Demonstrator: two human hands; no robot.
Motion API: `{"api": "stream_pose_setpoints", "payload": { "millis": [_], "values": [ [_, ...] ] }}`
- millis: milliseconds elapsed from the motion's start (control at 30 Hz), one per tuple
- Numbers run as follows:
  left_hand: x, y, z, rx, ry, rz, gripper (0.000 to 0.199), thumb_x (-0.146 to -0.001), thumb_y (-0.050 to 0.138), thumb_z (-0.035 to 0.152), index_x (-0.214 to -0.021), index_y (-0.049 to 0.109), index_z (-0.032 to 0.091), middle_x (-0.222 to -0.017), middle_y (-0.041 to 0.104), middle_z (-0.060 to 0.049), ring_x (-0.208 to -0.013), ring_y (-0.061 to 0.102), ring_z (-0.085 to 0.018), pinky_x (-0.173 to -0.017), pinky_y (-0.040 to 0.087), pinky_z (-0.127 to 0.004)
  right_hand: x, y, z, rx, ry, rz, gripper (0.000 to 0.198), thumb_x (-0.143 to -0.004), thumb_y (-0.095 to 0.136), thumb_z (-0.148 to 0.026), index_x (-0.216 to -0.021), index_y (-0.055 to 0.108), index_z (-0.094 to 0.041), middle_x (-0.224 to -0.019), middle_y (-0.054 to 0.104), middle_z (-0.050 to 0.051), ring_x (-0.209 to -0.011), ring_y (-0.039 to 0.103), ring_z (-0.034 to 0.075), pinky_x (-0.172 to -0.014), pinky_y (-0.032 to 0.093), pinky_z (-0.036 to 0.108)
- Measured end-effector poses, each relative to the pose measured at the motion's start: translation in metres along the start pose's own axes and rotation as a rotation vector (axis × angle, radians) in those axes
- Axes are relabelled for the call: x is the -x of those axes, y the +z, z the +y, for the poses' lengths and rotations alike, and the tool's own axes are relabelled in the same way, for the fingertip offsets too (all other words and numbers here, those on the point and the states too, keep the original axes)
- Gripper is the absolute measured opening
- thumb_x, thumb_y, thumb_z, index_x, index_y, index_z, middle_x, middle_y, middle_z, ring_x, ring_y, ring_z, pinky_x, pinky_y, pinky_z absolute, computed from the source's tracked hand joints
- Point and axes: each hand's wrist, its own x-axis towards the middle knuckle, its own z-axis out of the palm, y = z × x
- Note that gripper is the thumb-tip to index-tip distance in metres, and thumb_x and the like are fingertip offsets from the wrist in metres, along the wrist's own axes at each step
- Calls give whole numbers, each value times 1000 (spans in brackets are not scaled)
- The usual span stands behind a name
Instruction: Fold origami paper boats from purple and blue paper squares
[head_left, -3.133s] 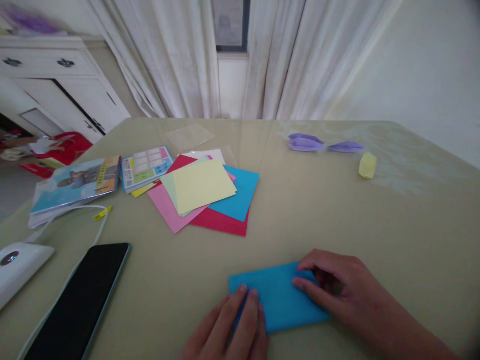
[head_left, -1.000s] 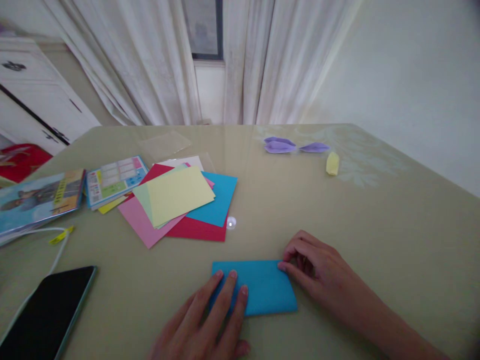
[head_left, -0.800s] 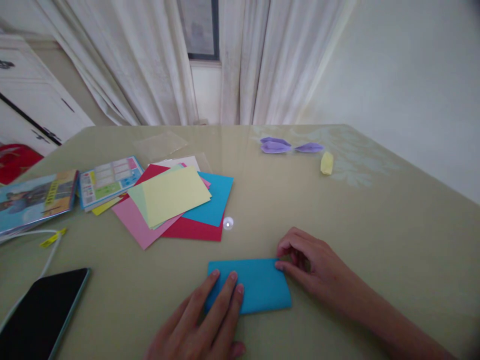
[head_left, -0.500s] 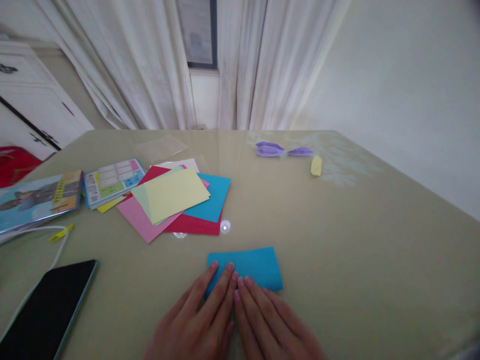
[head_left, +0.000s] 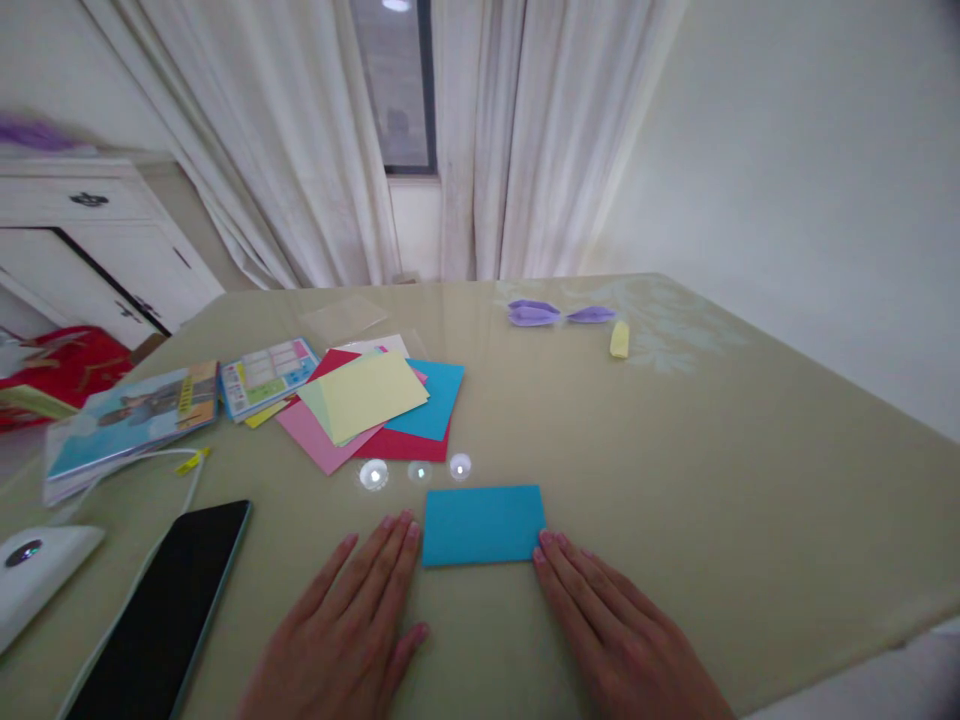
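Note:
A folded blue sheet of paper (head_left: 484, 527) lies flat on the table in front of me, its long side running left to right. My left hand (head_left: 352, 600) rests flat on the tabletop just left of the paper, fingers stretched out and thumb spread, the fingertips close to its left edge. At the paper's lower right corner, the fingertips of my right hand (head_left: 607, 620) touch the edge, fingers straight and laid flat. Neither hand grips anything.
Beyond the paper lie loose coloured sheets (head_left: 367, 395), a printed card pack (head_left: 270, 378) and a booklet (head_left: 135, 415). A phone (head_left: 169, 610), a white device (head_left: 45, 570) and a cable are at left. Purple folded paper pieces (head_left: 534, 313) and a small yellow piece (head_left: 619, 339) sit farther back.
My hands have moved apart from the middle of the blue paper to its two sides, uncovering it. The paper now lies straighter, and the view has shifted slightly left.

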Motion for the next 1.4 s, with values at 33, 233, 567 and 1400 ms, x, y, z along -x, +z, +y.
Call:
{"api": "stream_pose_setpoints", "payload": {
  "millis": [33,233,567,1400],
  "values": [
    [-5,2,8,7,-21,18,66,-105,47,35,-167,38,12,-155,65,-12,-140,61,-26,-117,37,-42,-1,2,0,-7,-1,8,86,-106,44,-61,-166,36,1,-161,54,21,-143,62,32,-105,62,40],
    [-40,19,54,178,118,-25,71,-106,49,53,-163,44,11,-166,52,-9,-152,50,-24,-118,41,-37,-8,1,3,-17,-32,35,111,-100,44,-81,-169,24,5,-154,61,24,-138,66,33,-105,58,41],
    [12,-5,-23,211,-105,-5,32,-109,53,39,-128,77,28,-124,82,-1,-109,76,-20,-98,56,-29,-10,3,0,-88,29,66,97,-100,59,-72,-163,43,-1,-152,64,24,-134,66,34,-107,53,43],
    [-67,21,-16,823,-611,-256,8,-93,70,20,-101,71,22,-101,73,-5,-95,68,-26,-86,53,-39,-12,12,4,-172,111,141,60,-93,74,-44,-141,67,-9,-142,72,17,-122,71,30,-103,59,36]
  ]
}}
